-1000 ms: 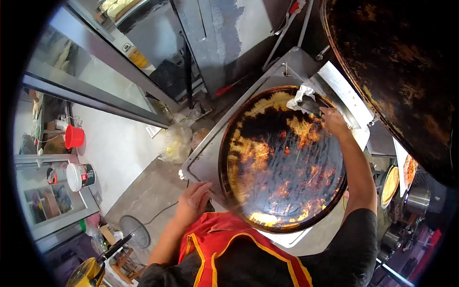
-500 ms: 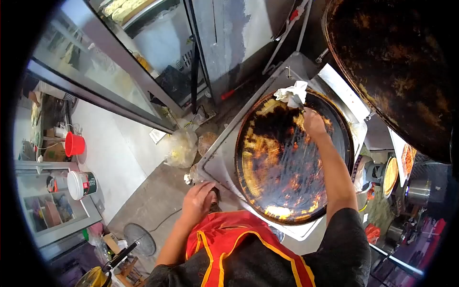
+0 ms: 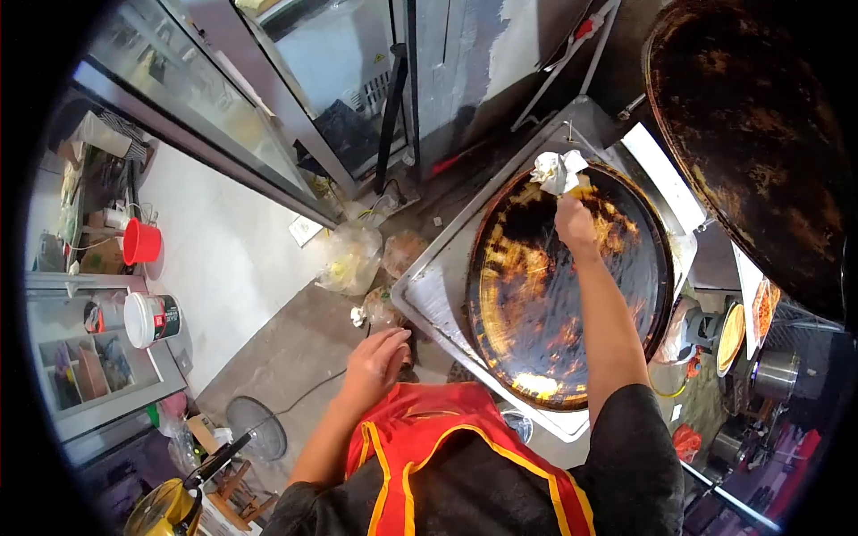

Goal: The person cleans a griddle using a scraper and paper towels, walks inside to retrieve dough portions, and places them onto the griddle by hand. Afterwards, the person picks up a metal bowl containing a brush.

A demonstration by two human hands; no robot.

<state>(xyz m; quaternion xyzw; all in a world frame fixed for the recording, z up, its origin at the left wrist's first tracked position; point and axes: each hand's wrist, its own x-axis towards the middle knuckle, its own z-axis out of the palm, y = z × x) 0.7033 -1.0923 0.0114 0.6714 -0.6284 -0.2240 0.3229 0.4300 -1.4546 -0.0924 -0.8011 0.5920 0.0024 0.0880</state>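
Note:
My right hand [image 3: 576, 223] is closed in a fist over the far part of a large round griddle [image 3: 572, 295]. Just beyond my knuckles is a crumpled white cloth or paper [image 3: 559, 171], at the griddle's far rim. Whatever tool my fist grips is mostly hidden. The griddle's surface is dark, with browned, shiny patches. My left hand [image 3: 375, 364] hangs left of the griddle's pale metal stand [image 3: 429, 290], in front of my red apron [image 3: 438, 402]. Its fingers are loosely bent, and nothing shows in them.
A big dark round lid [image 3: 751, 152] stands raised at the upper right. Plastic bags [image 3: 350, 257] lie on the floor left of the stand. Farther left are a glass door, a red bucket [image 3: 141, 241] and a white tub [image 3: 150, 320]. A fan [image 3: 165, 509] is at the lower left.
My right fist has moved slightly left across the griddle, closer under the white cloth or paper. The view has shifted a little. My left hand stays low by the stand.

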